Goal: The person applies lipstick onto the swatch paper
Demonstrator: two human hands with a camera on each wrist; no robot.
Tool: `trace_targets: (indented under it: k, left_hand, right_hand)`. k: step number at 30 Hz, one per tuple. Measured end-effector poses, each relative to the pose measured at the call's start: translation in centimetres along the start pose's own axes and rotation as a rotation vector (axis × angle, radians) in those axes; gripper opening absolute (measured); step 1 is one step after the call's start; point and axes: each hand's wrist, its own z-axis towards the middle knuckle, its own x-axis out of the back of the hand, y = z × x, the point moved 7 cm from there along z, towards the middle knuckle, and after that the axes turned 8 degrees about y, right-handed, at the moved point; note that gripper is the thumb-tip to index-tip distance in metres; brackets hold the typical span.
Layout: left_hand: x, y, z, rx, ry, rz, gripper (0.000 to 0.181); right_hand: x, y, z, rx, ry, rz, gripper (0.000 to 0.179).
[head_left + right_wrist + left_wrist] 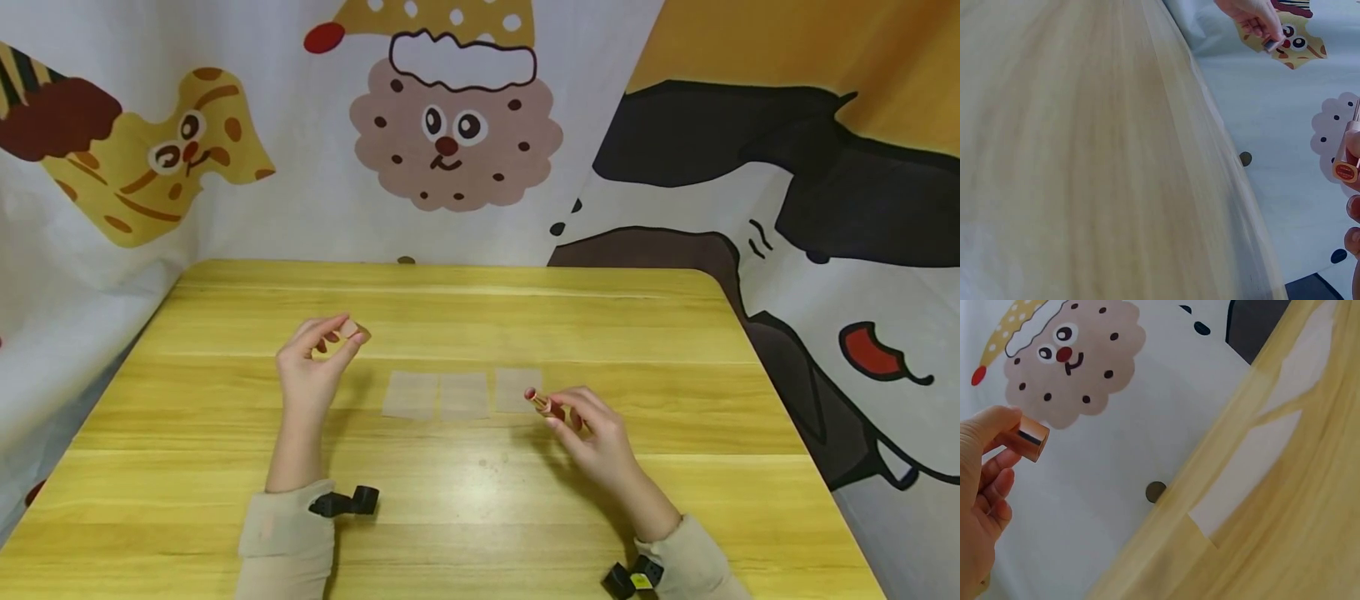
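My left hand (309, 367) pinches a shiny rose-gold lipstick cap (1030, 439) between thumb and fingertips, raised over the left part of the table. On the other side, my right hand (600, 437) grips a lipstick tube (546, 405), its uncovered end tilted up and to the left. The right wrist view catches the lipstick's base (1344, 170) with a reddish round label. Three thin pale square sheets lie in a row between the hands: a left sheet (409, 395), a middle sheet (463, 395) and a right sheet (516, 383), which the lipstick partly overlaps in the head view.
Beneath everything is a wooden table (480, 492) with light reflected off its middle. Behind it hangs a white cloth (300, 225) printed with cartoon figures. Black camera mounts sit on the left sleeve (285, 533) and the right sleeve (693, 562).
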Motion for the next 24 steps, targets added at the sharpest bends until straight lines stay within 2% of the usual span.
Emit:
trace_targets:
  k: [11, 13, 18, 24]
  left_hand:
    - [-0.3, -2.2, -0.4, 0.061, -0.037, 0.052, 0.024]
    - [-0.4, -3.1, -0.5, 0.082, -0.044, 0.064, 0.025]
    - [-0.3, -6.6, -0.9, 0.113, -0.048, 0.073, 0.026]
    - [-0.5, -7.5, -1.2, 0.133, -0.061, 0.079, 0.027]
  right_hand:
    - [0.0, 0.1, 0.2, 0.019, 0.004, -0.002, 0.024]
    - [0.0, 0.1, 0.1, 0.021, 0.005, 0.001, 0.024]
    - [-0.1, 0.1, 0.1, 0.027, 0.009, 0.011, 0.024]
    - [0.0, 0.4, -0.2, 0.017, 0.007, 0.006, 0.029]
